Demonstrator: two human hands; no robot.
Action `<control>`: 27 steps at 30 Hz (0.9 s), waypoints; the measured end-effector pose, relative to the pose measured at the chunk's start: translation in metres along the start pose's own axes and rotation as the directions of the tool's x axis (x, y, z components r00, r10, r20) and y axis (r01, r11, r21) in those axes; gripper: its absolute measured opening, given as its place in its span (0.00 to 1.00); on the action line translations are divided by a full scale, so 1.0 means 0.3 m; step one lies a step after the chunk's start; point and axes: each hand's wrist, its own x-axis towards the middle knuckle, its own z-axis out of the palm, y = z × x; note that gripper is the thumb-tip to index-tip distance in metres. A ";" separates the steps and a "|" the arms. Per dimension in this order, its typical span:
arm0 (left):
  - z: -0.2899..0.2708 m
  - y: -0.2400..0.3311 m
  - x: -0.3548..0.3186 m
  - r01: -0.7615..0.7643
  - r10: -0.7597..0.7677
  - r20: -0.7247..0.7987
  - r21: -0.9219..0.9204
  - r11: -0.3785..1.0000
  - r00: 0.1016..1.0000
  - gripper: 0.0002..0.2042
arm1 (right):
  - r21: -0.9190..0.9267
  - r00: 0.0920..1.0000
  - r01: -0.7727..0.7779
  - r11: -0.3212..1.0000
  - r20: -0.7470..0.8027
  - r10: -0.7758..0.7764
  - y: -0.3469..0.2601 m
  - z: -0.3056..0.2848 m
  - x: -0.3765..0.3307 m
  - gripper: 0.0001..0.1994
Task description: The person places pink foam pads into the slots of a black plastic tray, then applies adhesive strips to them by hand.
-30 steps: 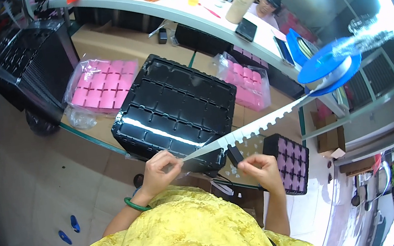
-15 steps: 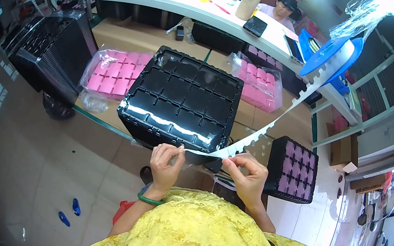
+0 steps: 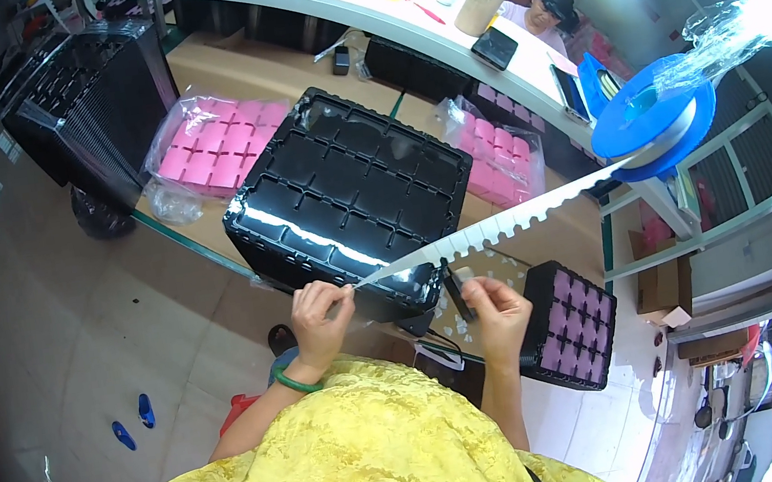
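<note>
White, notch-edged strip (image 3: 502,225) runs as one taut line from the blue reel (image 3: 655,119) at upper right down to the person's left hand (image 3: 319,314), so its long axis slants from far right to near left, crossing just above the front edge of the stack of black trays (image 3: 345,192). The left hand is closed in a pinch on the strip's free end, right at the near corner of the stack. The right hand (image 3: 497,309) sits a little below the strip's middle stretch, fingers curled around a small dark piece (image 3: 457,288) that stands upright between strip and hand; whether that piece touches the strip cannot be told. Of the two, the left hand is at the strip's end, while the right is nearer the reel side and under the span.

The tray stack rests on a brown worktop (image 3: 215,78), with a bag of pink trays (image 3: 210,147) to its left and another bag of pink trays (image 3: 503,160) behind it on the right. A lone black tray holding pink parts (image 3: 570,324) lies just right of the right hand. A taller pile of black trays (image 3: 94,95) stands far left. Beyond, a white shelf (image 3: 393,13) carries a cup, a bottle and a phone. The stack's front edge lies closest beneath the strip and hems in any downward pull.
</note>
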 end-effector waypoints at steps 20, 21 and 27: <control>0.084 0.022 -0.055 0.170 0.120 0.647 -0.367 0.915 0.753 0.07 | -0.460 0.482 0.828 0.320 0.876 0.013 -0.031 0.984 0.358 0.08; 0.077 0.017 -0.046 0.173 0.111 0.636 -0.368 0.914 0.764 0.07 | -0.449 0.467 0.837 0.313 0.884 0.018 -0.014 1.004 0.367 0.08; 0.045 -0.020 0.002 0.196 0.117 0.593 -0.437 0.878 0.796 0.08 | -0.473 0.462 0.855 0.213 0.881 0.102 -0.024 1.054 0.396 0.11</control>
